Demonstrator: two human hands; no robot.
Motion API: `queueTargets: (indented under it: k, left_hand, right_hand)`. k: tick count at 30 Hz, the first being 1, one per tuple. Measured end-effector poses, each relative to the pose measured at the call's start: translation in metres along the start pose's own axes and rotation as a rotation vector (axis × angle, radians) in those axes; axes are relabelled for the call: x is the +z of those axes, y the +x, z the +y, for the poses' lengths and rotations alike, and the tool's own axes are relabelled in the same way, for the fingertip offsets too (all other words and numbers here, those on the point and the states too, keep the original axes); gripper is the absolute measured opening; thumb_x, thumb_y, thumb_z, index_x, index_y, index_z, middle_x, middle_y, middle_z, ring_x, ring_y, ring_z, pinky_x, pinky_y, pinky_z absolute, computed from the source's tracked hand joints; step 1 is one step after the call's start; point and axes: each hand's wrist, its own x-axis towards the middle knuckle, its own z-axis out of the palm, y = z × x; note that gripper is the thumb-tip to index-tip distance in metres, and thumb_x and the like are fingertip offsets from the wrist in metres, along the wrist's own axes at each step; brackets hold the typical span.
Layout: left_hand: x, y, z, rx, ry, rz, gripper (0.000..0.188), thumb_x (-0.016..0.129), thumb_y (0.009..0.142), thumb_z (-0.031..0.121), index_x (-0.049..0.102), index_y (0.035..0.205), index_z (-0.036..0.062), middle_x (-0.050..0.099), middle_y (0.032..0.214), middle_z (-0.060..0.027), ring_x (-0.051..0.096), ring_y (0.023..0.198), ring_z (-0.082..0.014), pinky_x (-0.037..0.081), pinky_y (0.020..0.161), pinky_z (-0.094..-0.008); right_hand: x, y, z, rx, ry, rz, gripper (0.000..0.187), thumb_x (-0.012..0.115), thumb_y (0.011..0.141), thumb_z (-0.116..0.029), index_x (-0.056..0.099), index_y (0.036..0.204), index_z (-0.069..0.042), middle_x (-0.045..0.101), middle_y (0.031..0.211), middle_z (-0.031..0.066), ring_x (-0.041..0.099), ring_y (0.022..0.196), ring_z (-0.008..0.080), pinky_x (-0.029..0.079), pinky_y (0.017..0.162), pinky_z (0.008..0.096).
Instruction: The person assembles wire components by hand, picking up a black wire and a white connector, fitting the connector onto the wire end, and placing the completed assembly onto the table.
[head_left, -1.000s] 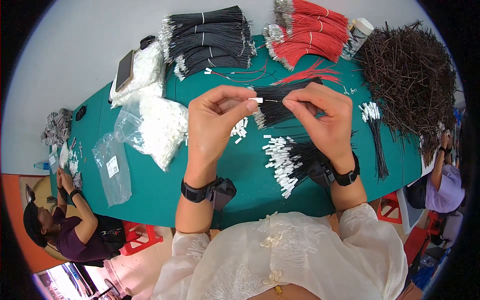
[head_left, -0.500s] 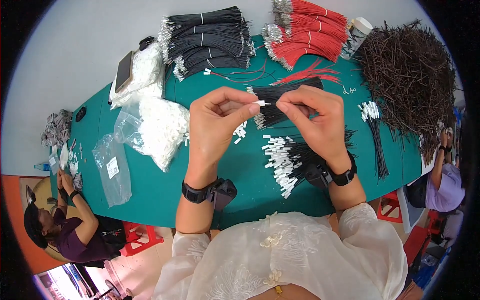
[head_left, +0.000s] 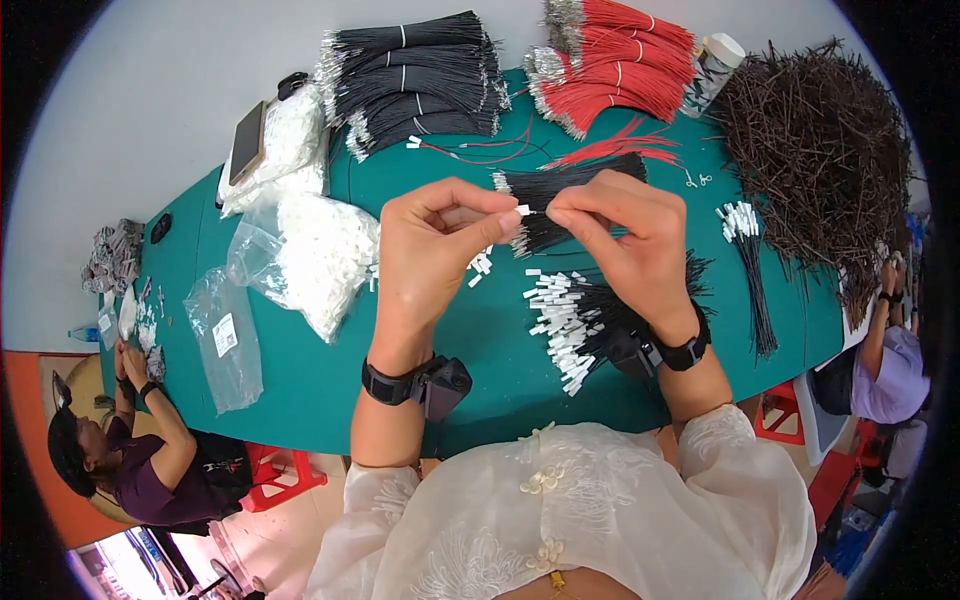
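Note:
My left hand (head_left: 425, 240) is closed, pinching a small white plastic connector (head_left: 524, 210) between thumb and index finger. Opposite it, my right hand (head_left: 640, 235) pinches a thin black wire close to its end, and that end meets the connector; how deep it sits is too small to tell. Beneath the hands lies a bundle of black wires (head_left: 575, 190) with bare metal terminals. Below my right hand, a pile of black wires with white connectors (head_left: 562, 330) spreads out. A few loose white connectors (head_left: 481, 265) lie beside my left hand.
An opened bag of white connectors (head_left: 325, 250) and a flat clear bag (head_left: 222, 350) lie left on the green table (head_left: 300, 400). Tied black bundles (head_left: 410, 75) and red bundles (head_left: 625, 65) stand at the back. A dark wire heap (head_left: 815, 150) fills the right. Other people sit at both sides.
Less of the white connector shows past my left fingertips, and my right fingertips have shifted slightly left, toward it. The things on the table look unmoved.

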Motion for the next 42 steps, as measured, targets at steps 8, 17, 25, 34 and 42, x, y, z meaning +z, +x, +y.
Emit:
queueTargets:
  k: [8,17,25,34,42]
  left_hand:
    - [0.0004,-0.0001,0.0009,-0.051,-0.034,-0.037,0.013,0.074,0.081,-0.006,0.071,0.094,-0.0048,0.073,0.082,-0.0105,0.069,0.073,-0.0121,0.055,0.068,-0.0229]
    - [0.0067,-0.0025,0.0002,-0.036,0.021,0.015,0.013,0.075,0.082,-0.003,0.071,0.094,-0.0053,0.072,0.082,-0.0106,0.069,0.072,-0.0136,0.055,0.069,-0.0243]
    - [0.0025,-0.0011,0.0012,-0.058,0.038,-0.005,0.014,0.075,0.082,-0.002,0.070,0.095,-0.0059,0.073,0.084,-0.0119,0.070,0.073,-0.0144,0.056,0.070,-0.0246]
    - [0.0002,-0.0001,0.0015,-0.091,-0.031,-0.063,0.015,0.074,0.085,0.001,0.070,0.098,-0.0053,0.073,0.084,-0.0117,0.070,0.072,-0.0146,0.056,0.070,-0.0250]
    - [0.0010,-0.0014,0.0042,-0.038,-0.062,-0.050,0.014,0.073,0.084,-0.005,0.070,0.097,-0.0055,0.073,0.082,-0.0099,0.069,0.074,-0.0120,0.055,0.069,-0.0237]
  right_hand:
    - [-0.0025,0.0035,0.0012,-0.151,-0.039,-0.019,0.010,0.074,0.078,0.003,0.071,0.088,0.003,0.068,0.076,0.0097,0.063,0.065,0.0203,0.048,0.059,0.0287]
    - [0.0017,-0.0006,0.0045,-0.017,0.007,-0.004,0.009,0.073,0.079,0.003,0.072,0.088,0.003,0.068,0.076,0.0093,0.062,0.064,0.0179,0.047,0.058,0.0274]
    - [0.0032,0.0000,0.0047,-0.048,0.009,0.001,0.010,0.074,0.078,0.004,0.071,0.087,0.003,0.068,0.075,0.0090,0.061,0.063,0.0175,0.046,0.057,0.0275]
    - [-0.0016,0.0053,0.0062,-0.288,-0.108,-0.004,0.013,0.075,0.074,0.005,0.072,0.086,0.001,0.067,0.075,0.0096,0.061,0.063,0.0209,0.046,0.057,0.0296]
    - [-0.0015,0.0059,0.0037,-0.269,-0.061,0.014,0.014,0.076,0.072,0.005,0.072,0.085,0.001,0.068,0.075,0.0090,0.062,0.064,0.0204,0.047,0.057,0.0295]
